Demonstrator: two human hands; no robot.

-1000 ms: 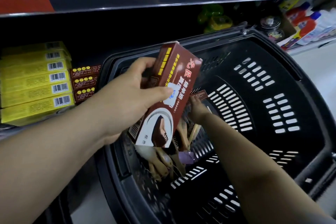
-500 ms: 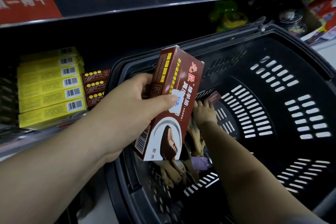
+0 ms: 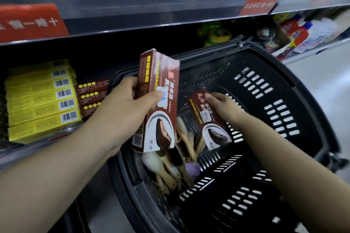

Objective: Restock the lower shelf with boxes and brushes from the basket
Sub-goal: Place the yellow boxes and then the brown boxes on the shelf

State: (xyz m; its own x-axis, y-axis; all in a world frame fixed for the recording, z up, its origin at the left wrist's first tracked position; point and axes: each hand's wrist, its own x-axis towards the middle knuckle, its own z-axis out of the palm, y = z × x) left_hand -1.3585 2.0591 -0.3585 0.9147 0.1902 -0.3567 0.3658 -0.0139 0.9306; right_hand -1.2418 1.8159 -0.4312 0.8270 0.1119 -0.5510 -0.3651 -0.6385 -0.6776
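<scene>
My left hand (image 3: 123, 111) grips a tall brown shoe-polish box (image 3: 157, 85) upright over the left rim of the black basket (image 3: 274, 111). My right hand (image 3: 224, 108) pinches a second brown box (image 3: 206, 121) by its upper edge, lifted inside the basket. Several wooden-handled brushes (image 3: 176, 168) lie heaped at the basket's bottom, partly hidden by the left box. On the lower shelf to the left, three brown boxes (image 3: 91, 96) are stacked beside a pile of yellow boxes (image 3: 37, 100).
The upper shelf edge (image 3: 132, 24) with red price tags runs overhead. Green and yellow items (image 3: 214, 34) and cleaning bottles (image 3: 299, 34) stand on the lower shelf behind and right of the basket. Pale floor shows at far right.
My right hand has lifted a second brown box up out of the brush pile. The left hand's box stands more upright. The view has tilted upward.
</scene>
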